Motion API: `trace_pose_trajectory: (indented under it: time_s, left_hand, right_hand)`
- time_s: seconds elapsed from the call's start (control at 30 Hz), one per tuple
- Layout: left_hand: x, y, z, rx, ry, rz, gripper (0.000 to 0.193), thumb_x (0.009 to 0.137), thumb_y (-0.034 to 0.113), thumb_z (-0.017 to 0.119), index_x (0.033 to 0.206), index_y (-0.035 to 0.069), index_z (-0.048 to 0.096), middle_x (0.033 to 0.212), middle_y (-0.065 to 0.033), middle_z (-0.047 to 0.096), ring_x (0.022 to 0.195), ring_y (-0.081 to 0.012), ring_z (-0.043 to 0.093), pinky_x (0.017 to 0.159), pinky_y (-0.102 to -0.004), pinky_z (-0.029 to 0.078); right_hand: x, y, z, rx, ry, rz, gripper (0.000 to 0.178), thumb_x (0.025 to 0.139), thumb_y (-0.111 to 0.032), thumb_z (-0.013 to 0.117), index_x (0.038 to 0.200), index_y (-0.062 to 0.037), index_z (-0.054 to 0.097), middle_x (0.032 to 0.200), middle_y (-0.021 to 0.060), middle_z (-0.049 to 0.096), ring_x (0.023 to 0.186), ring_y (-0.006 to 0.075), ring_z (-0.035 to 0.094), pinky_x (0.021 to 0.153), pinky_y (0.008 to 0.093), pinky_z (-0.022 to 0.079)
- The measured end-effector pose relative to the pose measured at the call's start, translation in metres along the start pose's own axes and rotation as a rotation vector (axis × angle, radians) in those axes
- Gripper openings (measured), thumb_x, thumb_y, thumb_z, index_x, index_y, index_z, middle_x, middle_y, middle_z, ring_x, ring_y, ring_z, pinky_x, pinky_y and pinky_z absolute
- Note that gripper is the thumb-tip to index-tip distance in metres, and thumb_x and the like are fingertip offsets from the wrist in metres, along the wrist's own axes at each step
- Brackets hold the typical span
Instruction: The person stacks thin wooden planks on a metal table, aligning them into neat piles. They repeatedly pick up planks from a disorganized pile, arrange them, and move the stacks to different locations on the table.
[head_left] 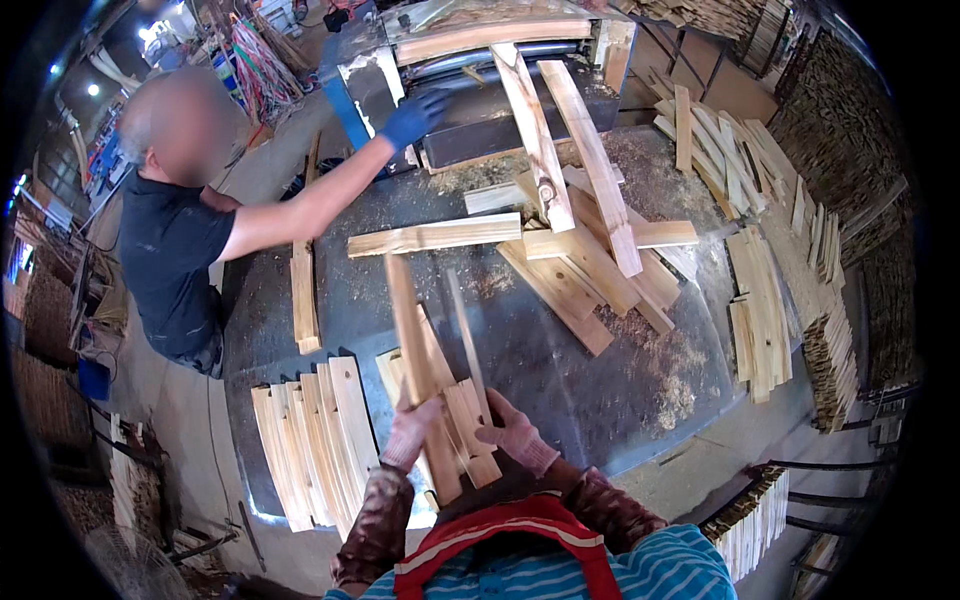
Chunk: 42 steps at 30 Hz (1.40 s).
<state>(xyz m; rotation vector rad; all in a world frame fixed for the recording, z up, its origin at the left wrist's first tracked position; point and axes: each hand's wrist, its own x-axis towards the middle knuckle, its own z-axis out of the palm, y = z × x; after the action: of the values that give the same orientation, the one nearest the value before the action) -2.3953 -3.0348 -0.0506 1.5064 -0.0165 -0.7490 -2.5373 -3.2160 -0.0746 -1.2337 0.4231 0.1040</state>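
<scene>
My left hand [412, 432], in a pale pinkish work glove, is closed round a long wooden board [420, 390], which is tilted and blurred by motion. In my right hand [516, 432], gloved the same way, is a thin wooden slat [464, 325], seen nearly edge-on. The fingers of both hands are partly hidden. Beneath and between my hands lie several short boards [466, 412] on the dark metal table [560, 410]. To the left of my left hand, a row of boards [312, 440] lies side by side at the near table edge.
A co-worker [175, 230] stands at the left, one blue-gloved hand [415, 118] reaching toward a roller machine [465, 135] at the far side. Two long boards [590, 160] slant out from the machine. Crossed boards [585, 270] and sawdust [675, 390] cover the table's right half. Stacked boards [760, 310] line the right.
</scene>
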Motion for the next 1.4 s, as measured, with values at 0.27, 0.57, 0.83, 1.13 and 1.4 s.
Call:
trace_pose_trajectory:
  time_s: [0.27,0.57,0.83,1.13,1.4]
  left_hand:
    - [-0.089,-0.120,-0.140,1.232,0.537,-0.203,0.074,0.083,0.031,0.075,0.146,0.001,0.047,0.153,-0.0163,0.043,0.147,-0.0279,0.032,0.117,-0.0408,0.032]
    - [-0.113,-0.155,-0.139,1.518,0.802,-0.276,0.078,0.089,0.024,0.062,0.160,0.023,0.029,0.167,-0.0108,0.022,0.152,-0.0350,0.024,0.124,-0.0451,0.021]
    - [-0.072,-0.079,-0.062,1.118,0.813,0.105,0.071,0.074,0.019,0.081,0.139,0.013,0.052,0.160,-0.0249,0.030,0.142,-0.0462,0.037,0.116,-0.0505,0.036]
    - [0.038,-0.022,0.141,0.886,0.304,0.421,0.060,0.080,0.022,0.079,0.134,0.012,0.055,0.153,-0.0214,0.043,0.139,-0.0400,0.044,0.113,-0.0466,0.040]
    - [0.150,0.025,0.240,0.898,0.034,0.462,0.071,0.079,0.028,0.079,0.139,0.008,0.048,0.146,-0.0209,0.048,0.132,-0.0411,0.049,0.106,-0.0468,0.046]
  right_hand:
    - [-0.019,0.034,-0.001,-1.022,-0.134,0.271,0.087,0.086,-0.050,0.067,0.156,-0.0127,0.030,0.149,0.0252,0.044,0.132,0.0412,0.052,0.108,0.0469,0.045]
    - [0.033,-0.019,-0.090,-1.096,0.519,-0.238,0.066,0.088,-0.036,0.068,0.143,-0.0086,0.046,0.143,0.0197,0.051,0.126,0.0409,0.053,0.103,0.0490,0.048]
    - [0.080,-0.112,-0.265,-1.262,0.911,-0.137,0.086,0.082,-0.039,0.076,0.149,-0.0024,0.036,0.140,0.0193,0.048,0.130,0.0411,0.047,0.105,0.0497,0.045]
    - [0.070,-0.121,-0.258,-1.231,0.600,0.216,0.085,0.077,-0.044,0.078,0.146,-0.0150,0.038,0.140,0.0182,0.052,0.120,0.0375,0.059,0.096,0.0492,0.054]
    - [0.049,-0.194,-0.340,-1.350,0.657,0.007,0.068,0.078,-0.035,0.077,0.140,-0.0163,0.052,0.140,0.0142,0.054,0.121,0.0379,0.057,0.098,0.0468,0.052]
